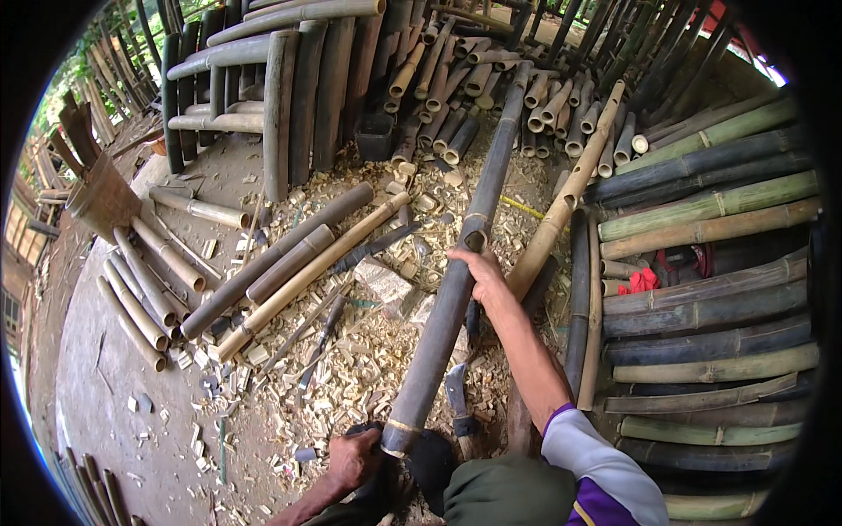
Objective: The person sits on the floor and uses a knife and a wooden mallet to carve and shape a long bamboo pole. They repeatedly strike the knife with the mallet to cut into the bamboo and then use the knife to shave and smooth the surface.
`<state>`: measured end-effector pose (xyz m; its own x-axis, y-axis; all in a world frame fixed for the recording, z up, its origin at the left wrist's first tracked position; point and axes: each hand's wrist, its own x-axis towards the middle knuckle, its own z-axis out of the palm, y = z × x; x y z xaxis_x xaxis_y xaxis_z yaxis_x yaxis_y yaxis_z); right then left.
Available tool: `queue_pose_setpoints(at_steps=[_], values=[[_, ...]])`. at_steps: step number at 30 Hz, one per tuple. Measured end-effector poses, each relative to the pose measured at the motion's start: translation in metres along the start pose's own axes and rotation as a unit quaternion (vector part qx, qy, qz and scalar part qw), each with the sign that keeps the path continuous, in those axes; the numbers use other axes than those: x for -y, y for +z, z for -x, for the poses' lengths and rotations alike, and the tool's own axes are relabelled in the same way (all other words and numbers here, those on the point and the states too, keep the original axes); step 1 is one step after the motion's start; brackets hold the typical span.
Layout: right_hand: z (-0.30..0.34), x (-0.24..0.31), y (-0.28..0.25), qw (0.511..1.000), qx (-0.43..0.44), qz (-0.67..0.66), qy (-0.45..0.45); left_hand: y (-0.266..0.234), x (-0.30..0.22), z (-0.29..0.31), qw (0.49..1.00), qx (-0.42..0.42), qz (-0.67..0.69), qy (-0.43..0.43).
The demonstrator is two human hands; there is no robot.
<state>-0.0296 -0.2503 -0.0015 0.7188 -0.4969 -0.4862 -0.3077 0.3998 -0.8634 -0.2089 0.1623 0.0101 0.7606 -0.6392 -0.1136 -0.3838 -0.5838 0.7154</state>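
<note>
A long dark bamboo pole [447,324] slants from my lap away toward the far piles, with a hole [474,240] cut in its upper side. My right hand [479,270] grips the pole just below that hole, thumb and fingers on its wall. Beside the pole's near end my left hand [353,459] is closed, knuckles up; whatever it holds, if anything, is hidden. A curved blade [456,390] with a dark handle lies just right of the pole. To the right, a tan bamboo pole [561,206] with several cut holes slants under my right forearm.
Wood chips [351,377] cover the ground, with a pale block [384,285] among them. Loose bamboo lengths [289,254] lie at left. Cut tubes [478,79] pile up at the back, near a black bucket [375,136]. Stacked poles [710,307] line the right side.
</note>
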Motion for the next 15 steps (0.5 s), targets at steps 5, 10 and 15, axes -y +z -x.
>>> queue_pose_setpoints(at_steps=[5, 10, 15], values=[[0.02, -0.014, 0.004, 0.999, 0.0, 0.002, -0.034, 0.012, 0.008, 0.013, 0.997, 0.032, -0.027, 0.06], [0.048, 0.002, 0.006, 0.991, -0.071, 0.04, -0.105, 0.028, 0.018, 0.015, 0.992, 0.067, -0.052, 0.093], [0.094, 0.054, 0.0, 0.977, -0.016, -0.028, -0.21, 0.034, 0.008, -0.001, 0.986, 0.018, -0.068, 0.154]])
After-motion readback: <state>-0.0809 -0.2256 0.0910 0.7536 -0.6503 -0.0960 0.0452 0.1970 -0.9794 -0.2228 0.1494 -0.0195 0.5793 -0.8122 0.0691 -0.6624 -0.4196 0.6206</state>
